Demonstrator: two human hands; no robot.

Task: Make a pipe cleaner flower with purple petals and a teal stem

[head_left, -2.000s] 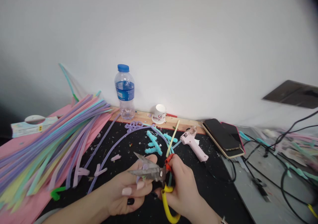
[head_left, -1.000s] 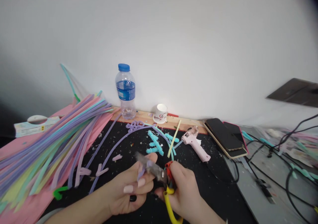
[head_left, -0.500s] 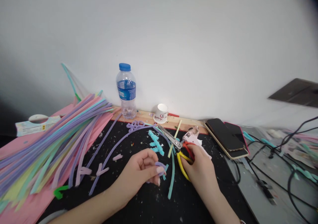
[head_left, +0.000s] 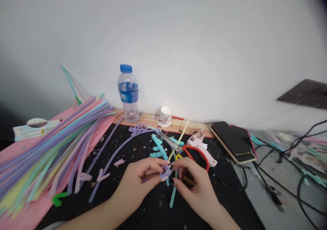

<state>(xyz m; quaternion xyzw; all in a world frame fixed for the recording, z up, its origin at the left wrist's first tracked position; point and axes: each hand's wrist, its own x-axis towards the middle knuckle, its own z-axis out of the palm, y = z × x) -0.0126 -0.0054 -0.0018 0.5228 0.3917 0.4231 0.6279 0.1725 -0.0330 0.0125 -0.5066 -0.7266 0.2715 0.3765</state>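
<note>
Between thumb and fingers, my left hand pinches a small curled purple pipe cleaner over the black mat. My right hand is beside it, thumb and index finger apart near the curl's right side; whether they touch it is unclear. Scissors with red and yellow handles lie just behind my right hand, which partly covers them. Twisted turquoise pieces are on the mat behind my left hand. A teal stem passes beneath the fingers, and a pale yellow stem crosses under the scissors.
Many pastel pipe cleaners are spread on pink paper at left. Along the wall stand a water bottle and a paper cup. A pink glue gun, phones and black cables lie on the right.
My right hand has let go of the scissors, which now lie on the mat, and has moved left to the purple curl. My left hand still holds the curl.
</note>
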